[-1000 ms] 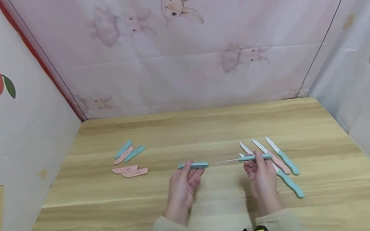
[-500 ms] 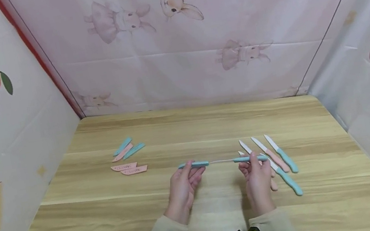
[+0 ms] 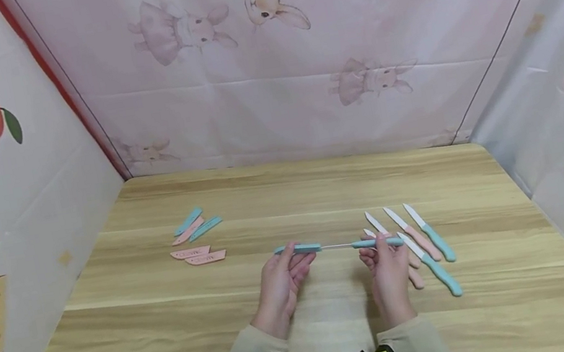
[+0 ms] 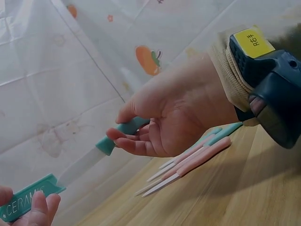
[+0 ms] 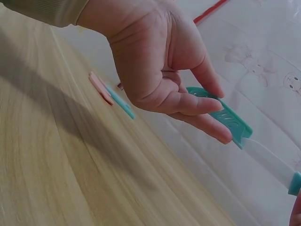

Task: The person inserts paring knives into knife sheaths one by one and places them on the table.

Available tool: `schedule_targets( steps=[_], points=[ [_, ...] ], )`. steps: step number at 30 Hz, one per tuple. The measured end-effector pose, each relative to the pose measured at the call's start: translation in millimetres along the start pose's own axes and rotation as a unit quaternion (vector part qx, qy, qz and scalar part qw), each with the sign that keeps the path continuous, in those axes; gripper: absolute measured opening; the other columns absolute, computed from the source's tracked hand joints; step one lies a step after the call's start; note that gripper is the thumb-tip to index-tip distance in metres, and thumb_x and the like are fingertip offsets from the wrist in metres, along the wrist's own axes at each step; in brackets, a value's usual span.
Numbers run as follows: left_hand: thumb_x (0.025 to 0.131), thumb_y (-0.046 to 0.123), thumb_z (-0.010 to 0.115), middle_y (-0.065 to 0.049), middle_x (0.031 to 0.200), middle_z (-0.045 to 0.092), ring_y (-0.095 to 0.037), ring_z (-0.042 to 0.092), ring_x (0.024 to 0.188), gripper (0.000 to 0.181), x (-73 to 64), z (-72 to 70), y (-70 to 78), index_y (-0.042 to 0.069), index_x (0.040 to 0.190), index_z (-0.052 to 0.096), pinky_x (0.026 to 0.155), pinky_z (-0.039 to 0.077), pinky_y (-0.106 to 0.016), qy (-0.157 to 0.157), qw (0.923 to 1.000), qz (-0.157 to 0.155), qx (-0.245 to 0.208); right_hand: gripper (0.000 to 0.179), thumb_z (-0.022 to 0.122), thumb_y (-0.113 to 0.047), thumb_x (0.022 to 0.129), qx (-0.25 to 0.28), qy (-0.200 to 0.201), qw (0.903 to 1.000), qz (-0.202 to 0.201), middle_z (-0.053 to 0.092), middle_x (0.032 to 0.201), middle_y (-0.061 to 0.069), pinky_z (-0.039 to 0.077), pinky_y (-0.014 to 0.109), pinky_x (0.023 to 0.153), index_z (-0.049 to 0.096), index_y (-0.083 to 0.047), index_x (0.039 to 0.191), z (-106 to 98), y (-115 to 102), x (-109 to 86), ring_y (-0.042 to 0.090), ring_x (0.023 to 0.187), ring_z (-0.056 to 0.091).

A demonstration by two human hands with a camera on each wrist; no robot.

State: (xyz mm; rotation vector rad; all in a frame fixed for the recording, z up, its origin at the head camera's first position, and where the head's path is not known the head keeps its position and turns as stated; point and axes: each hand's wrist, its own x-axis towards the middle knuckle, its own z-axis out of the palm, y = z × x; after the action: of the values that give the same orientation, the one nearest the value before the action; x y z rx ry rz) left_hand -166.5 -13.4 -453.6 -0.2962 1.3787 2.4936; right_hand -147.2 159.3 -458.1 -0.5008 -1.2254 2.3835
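Observation:
My left hand (image 3: 279, 286) pinches a teal blade sheath (image 3: 303, 248) printed CERAMIC between thumb and fingers. My right hand (image 3: 390, 279) grips the teal handle of a white-bladed ceramic knife (image 4: 77, 165). In the left wrist view the blade's tip end is inside the sheath mouth, and most of the blade still shows between sheath and handle. Both are held above the table, lined up with each other. Beneath and right of my right hand lie several more knives with teal handles (image 3: 438, 243) and pink handles (image 3: 423, 243), blades pointing away.
On the table's left side lie loose sheaths: teal ones (image 3: 205, 228) and pink ones (image 3: 206, 258), some overlapping. The wooden table (image 3: 145, 332) is bordered by printed cloth walls at the back (image 3: 269, 103) and both sides.
My right hand has moved left with the knife, and the blade tip has entered the sheath. My left hand has stayed nearly in place, holding the sheath.

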Motion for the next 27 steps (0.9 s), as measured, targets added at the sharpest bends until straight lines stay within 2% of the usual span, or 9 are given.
schedule_targets(
  steps=[6,9,13,21,24,27],
  points=[
    [0.099,0.026,0.048,-0.013,0.099,0.068,-0.020,0.067,0.092,0.044,1.2,0.2,-0.4,-0.007,0.127,0.042,0.068,0.054,-0.017,-0.002,0.9999,-0.006,-0.014,0.018,0.044,-0.010,0.099,-0.007,0.009,0.9999,-0.007,0.065,0.079,0.005,0.052,0.016,0.053,0.032,-0.001,0.109,0,5,2.9,0.007,0.054,0.059],
    [0.099,0.024,0.047,-0.012,0.098,0.068,-0.020,0.067,0.092,0.042,1.4,1.0,-0.2,-0.008,0.126,0.042,0.068,0.054,-0.017,-0.004,0.9998,-0.006,-0.018,0.024,0.047,-0.014,0.098,-0.023,0.010,0.9994,-0.024,0.063,0.079,0.006,0.052,0.016,0.053,0.033,0.002,0.110,0,9,4.3,0.006,0.054,0.059],
    [0.100,0.023,0.045,-0.012,0.096,0.068,-0.020,0.067,0.091,0.040,1.8,0.3,-0.6,-0.008,0.125,0.042,0.067,0.054,-0.016,-0.002,0.9998,-0.001,-0.020,0.031,0.053,-0.022,0.096,-0.038,0.013,0.9988,-0.027,0.063,0.079,0.007,0.052,0.017,0.054,0.038,0.002,0.108,-1,13,5.4,0.005,0.055,0.060],
    [0.101,0.022,0.042,-0.011,0.095,0.069,-0.018,0.067,0.090,0.036,2.3,-0.2,-1.9,-0.007,0.122,0.043,0.067,0.053,-0.016,-0.011,0.9996,0.005,-0.027,0.015,0.050,-0.014,0.097,-0.013,0.021,0.9995,-0.018,0.063,0.074,0.009,0.053,0.018,0.052,0.042,-0.001,0.098,4,11,4.3,0.007,0.052,0.059],
    [0.101,0.023,0.043,-0.012,0.096,0.069,-0.018,0.067,0.091,0.038,2.1,-0.5,-1.9,-0.008,0.123,0.042,0.067,0.053,-0.016,-0.010,0.9997,0.008,-0.022,0.012,0.047,-0.011,0.098,-0.013,0.024,0.9996,-0.009,0.063,0.074,0.007,0.052,0.018,0.052,0.040,-0.002,0.100,4,11,4.5,0.007,0.053,0.059],
    [0.100,0.024,0.044,-0.012,0.097,0.068,-0.018,0.067,0.091,0.040,1.4,-1.0,-1.0,-0.009,0.124,0.041,0.067,0.053,-0.015,-0.007,0.9998,0.010,-0.016,0.016,0.047,-0.010,0.098,-0.006,0.024,0.9997,-0.006,0.063,0.073,0.007,0.052,0.018,0.052,0.036,0.000,0.106,5,13,4.6,0.008,0.052,0.059]
  ],
)
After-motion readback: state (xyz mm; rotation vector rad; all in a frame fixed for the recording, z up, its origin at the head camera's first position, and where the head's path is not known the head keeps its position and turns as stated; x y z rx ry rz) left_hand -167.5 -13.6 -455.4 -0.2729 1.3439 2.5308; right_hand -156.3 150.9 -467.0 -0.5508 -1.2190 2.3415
